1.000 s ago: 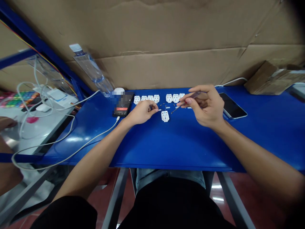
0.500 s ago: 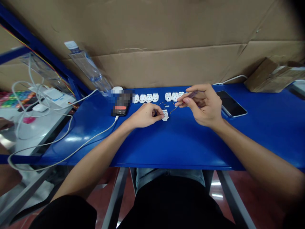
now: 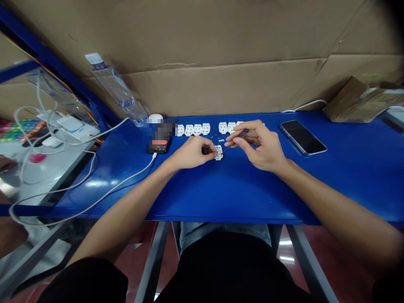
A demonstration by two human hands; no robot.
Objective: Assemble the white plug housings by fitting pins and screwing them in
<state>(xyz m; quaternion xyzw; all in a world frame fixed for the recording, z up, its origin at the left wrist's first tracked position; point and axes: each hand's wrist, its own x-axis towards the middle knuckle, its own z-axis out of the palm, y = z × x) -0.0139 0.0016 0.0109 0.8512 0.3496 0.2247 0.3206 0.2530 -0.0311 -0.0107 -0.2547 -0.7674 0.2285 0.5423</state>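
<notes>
Module point(image 3: 219, 150), small and white, sits on the blue tabletop point(image 3: 227, 191) between the two hands, closer to the far side than to the near edge. Nearest of all, a black shirt point(image 3: 221, 269) and jeans point(image 3: 195, 236) show below the tabletop's near edge. A white cable point(image 3: 154, 156) runs in a long loop over the left part. The left hand point(image 3: 193, 152) has a narrow grip, thumb and fingertips closed on the module's left edge; whether anything tiny is pinched there too, I cannot tell. The right hand point(image 3: 260, 146) holds a screwdriver point(image 3: 243, 133), its grip closed round the handle, the shaft slanting down leftward with the tip at the module's right side. To the left lies a black phone point(image 3: 161, 147), its near end plugged into the cable; well to the right lies a second phone point(image 3: 303, 137), screen dark. Just beyond the module are a clear strip point(image 3: 221, 140) and some tiny dark bits point(image 3: 216, 136). Farther back are four modules point(image 3: 197, 129) in a row and, to their right, more modules point(image 3: 231, 127), partly covered by the right hand. A clear bottle point(image 3: 116, 90) stands far left, a box point(image 3: 360, 101) far right, before cardboard point(image 3: 221, 50).
</notes>
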